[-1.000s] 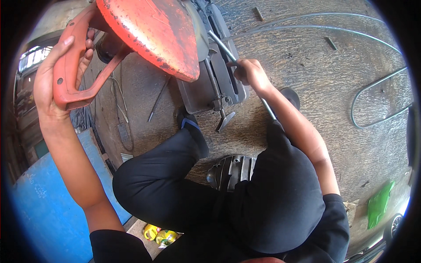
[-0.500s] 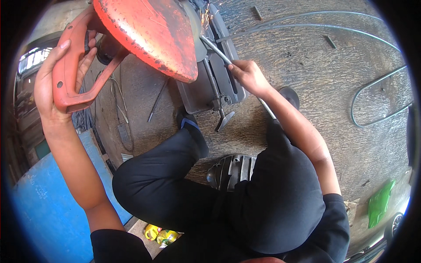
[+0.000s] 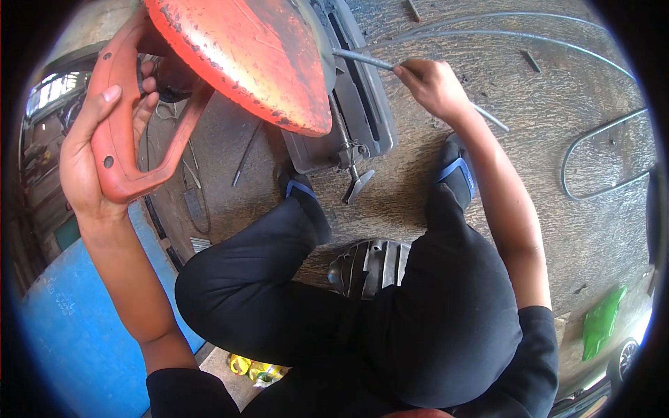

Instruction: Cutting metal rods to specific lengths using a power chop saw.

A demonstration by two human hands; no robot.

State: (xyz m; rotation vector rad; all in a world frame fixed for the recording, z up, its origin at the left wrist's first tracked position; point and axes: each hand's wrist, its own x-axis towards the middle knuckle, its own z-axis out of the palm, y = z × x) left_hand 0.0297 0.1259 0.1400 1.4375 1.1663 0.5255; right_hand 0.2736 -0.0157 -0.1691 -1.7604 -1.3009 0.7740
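My left hand (image 3: 82, 164) is wrapped round the red loop handle (image 3: 120, 150) of a chop saw, thumb on one side and fingertips on the other. The saw's scuffed red blade guard (image 3: 251, 63) hides most of the disc. My right hand (image 3: 437, 87) grips a thin grey metal rod (image 3: 366, 59). One rod end lies beside the disc over the grey saw base (image 3: 380, 129); the other sticks out behind my wrist. A threaded clamp screw (image 3: 343, 132) with a flat crank handle runs along the base.
My sandalled feet flank the saw base. A ribbed metal casing (image 3: 380, 265) sits between my legs. Long bent rods (image 3: 502, 33) and short offcuts (image 3: 531, 60) lie on the floor at right. A blue panel (image 3: 90, 306) is at left, a green piece (image 3: 603, 324) at lower right.
Sparks at the disc are gone. The rod has swung to a flatter angle and shifted right and up with my right hand. The saw handle and guard have moved slightly right and down.
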